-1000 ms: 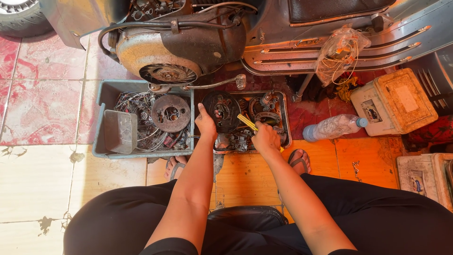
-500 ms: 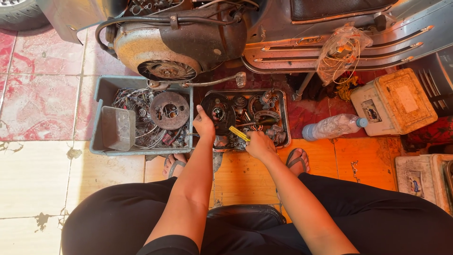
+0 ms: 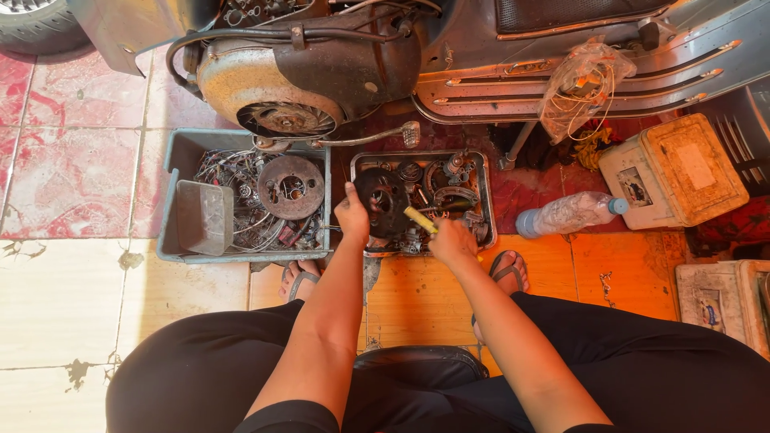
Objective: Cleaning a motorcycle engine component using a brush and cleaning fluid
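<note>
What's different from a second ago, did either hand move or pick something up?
The right hand drew back slightly toward the body, keeping the yellow-handled tool in its grip. The left hand stayed on the dark round part in the metal tray. Nothing was picked up or released; the grey bin and bottle are unmoved.

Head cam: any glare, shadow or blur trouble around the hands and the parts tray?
Head view: sharp overall, no motion blur on the left hand or right hand; warm sunlight washes out the pale floor tiles at lower left; the metal tray of dark parts sits in shade under the scooter, so small parts merge; edges bow slightly from the wide lens.
</note>
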